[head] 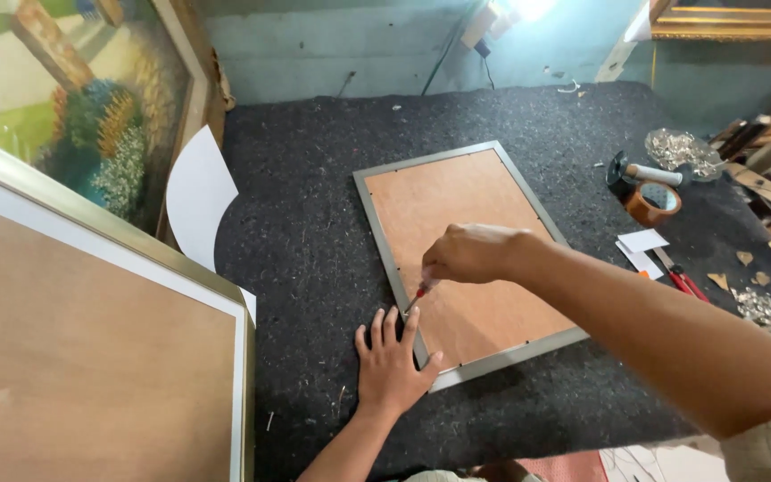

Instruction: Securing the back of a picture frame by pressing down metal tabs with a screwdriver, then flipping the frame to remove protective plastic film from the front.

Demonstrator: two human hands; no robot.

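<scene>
Two hands work a face-down picture frame (466, 259).
Left hand (392, 364) presses flat, fingers spread, on its stiff, light-looking corner; right hand (470, 253) pinches a red-handled screwdriver (417, 296).

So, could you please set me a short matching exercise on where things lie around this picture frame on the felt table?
Things:
1. left hand
2. right hand
3. roll of brown tape
4. painting

Places:
A. far left, leaning upright
B. flat on the picture frame, at its near left corner
C. right of the frame, on the felt
D. over the frame's backing board, gripping a small red-handled tool

Pairs: 1-B, 2-D, 3-C, 4-A
</scene>
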